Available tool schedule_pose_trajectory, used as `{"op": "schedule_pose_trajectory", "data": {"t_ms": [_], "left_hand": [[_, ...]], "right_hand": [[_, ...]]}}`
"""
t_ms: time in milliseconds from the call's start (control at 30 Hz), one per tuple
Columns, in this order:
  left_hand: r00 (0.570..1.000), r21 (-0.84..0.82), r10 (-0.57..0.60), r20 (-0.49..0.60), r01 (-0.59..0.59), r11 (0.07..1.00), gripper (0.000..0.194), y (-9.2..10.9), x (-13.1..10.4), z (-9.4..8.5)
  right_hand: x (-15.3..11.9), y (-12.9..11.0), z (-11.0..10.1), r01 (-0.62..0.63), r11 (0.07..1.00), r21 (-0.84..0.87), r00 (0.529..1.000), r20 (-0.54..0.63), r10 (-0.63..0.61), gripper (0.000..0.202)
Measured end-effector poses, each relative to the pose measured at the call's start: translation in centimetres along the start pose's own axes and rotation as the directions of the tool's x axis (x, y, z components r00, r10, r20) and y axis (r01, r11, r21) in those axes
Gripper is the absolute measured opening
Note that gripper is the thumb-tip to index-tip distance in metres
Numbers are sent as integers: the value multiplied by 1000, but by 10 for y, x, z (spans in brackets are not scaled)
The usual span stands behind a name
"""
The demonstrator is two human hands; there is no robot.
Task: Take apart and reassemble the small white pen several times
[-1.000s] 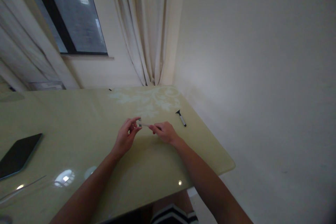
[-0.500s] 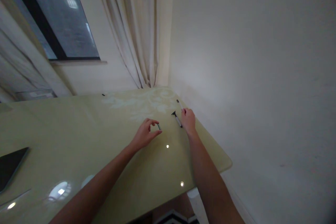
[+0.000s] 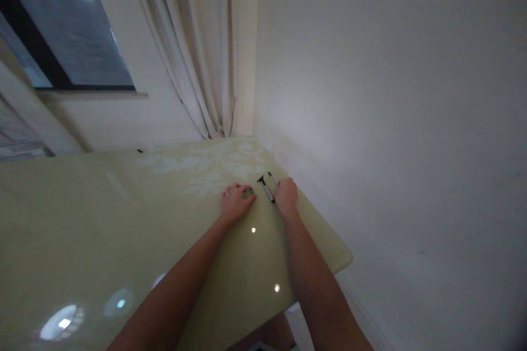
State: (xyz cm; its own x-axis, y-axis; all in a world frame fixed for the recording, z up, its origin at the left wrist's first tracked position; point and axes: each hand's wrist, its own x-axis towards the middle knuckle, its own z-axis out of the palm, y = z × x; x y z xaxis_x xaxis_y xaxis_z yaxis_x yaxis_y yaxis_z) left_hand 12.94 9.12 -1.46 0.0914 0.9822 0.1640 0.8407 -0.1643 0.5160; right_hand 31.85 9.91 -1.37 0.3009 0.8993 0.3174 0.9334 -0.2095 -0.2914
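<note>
My left hand (image 3: 237,203) is down at the tabletop, thumb and fingers pinched on a small, short dark-and-silver piece (image 3: 252,191), too small to name. To its right lies a razor (image 3: 267,192) with a black head and a grey-and-black handle, between my two hands and touched by neither as far as I can see. My right hand (image 3: 287,196) is closed around the handle of a toothbrush (image 3: 274,177). The brush's dark head points away from me, beside the razor's head, and the rest of its handle is hidden in the fist.
The glossy pale yellow-green table (image 3: 123,219) runs to a wall (image 3: 370,120) on the right. A small dark item (image 3: 140,151) lies at its far edge. Beige curtains (image 3: 209,55) hang behind, beside a dark-framed window (image 3: 90,27).
My left hand has lowered the small piece to the tabletop near the razor. The right hand has drawn the toothbrush slightly nearer and down beside the razor. The view has turned a little right.
</note>
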Motion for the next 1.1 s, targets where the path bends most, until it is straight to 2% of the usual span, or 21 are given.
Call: {"op": "schedule_pose_trajectory", "data": {"t_ms": [100, 200, 300, 367, 467, 533, 667, 767, 867, 933, 1033, 1100], "left_hand": [[1000, 5, 6, 12, -6, 1000, 49, -2, 0, 0], [1000, 4, 14, 11, -14, 1000, 55, -4, 0, 1], [1000, 2, 19, 4, -19, 1000, 58, -5, 1, 1], [1000, 0, 22, -1, -22, 1000, 51, -5, 2, 1], [1000, -18, 29, -8, -30, 999, 36, -4, 3, 1], [999, -39, 31, -11, -31, 999, 34, -4, 3, 0], [998, -92, 66, 15, -64, 994, 33, -16, -3, -13], [994, -100, 103, 19, -101, 990, 32, -47, -17, -42], [997, -57, 69, -23, -70, 996, 27, -99, -39, -80], [996, 37, 21, -85, -18, 999, 26, -137, -55, -102], [977, 120, -46, -209, 72, 990, 28, -183, -73, -119], [974, 88, -70, -214, 91, 992, 32, -197, -78, -121]], "right_hand": [[-3, -4, -11, -36, 999, 22, 999, 39, 35, 30], [-5, -13, -21, -30, 992, 122, 999, -9, 31, 25], [-9, -31, -27, 31, 960, 278, 999, -24, -26, 25], [-15, -44, -29, 83, 941, 329, 996, -1, -88, 28], [-23, -58, -29, 156, 941, 300, 985, 29, -172, 29], [-25, -59, -27, 188, 950, 249, 977, 54, -207, 28], [-22, -50, -22, 171, 973, 155, 980, 74, -185, 24], [-18, -43, -16, 141, 985, 96, 989, 36, -145, 20], [-17, -40, -13, 127, 990, 66, 990, 48, -130, 21], [-16, -39, -12, 115, 992, 53, 989, 85, -119, 23], [-15, -40, -12, 117, 992, 55, 985, 123, -123, 24], [-17, -44, -11, 150, 984, 95, 980, 120, -161, 20]]}}
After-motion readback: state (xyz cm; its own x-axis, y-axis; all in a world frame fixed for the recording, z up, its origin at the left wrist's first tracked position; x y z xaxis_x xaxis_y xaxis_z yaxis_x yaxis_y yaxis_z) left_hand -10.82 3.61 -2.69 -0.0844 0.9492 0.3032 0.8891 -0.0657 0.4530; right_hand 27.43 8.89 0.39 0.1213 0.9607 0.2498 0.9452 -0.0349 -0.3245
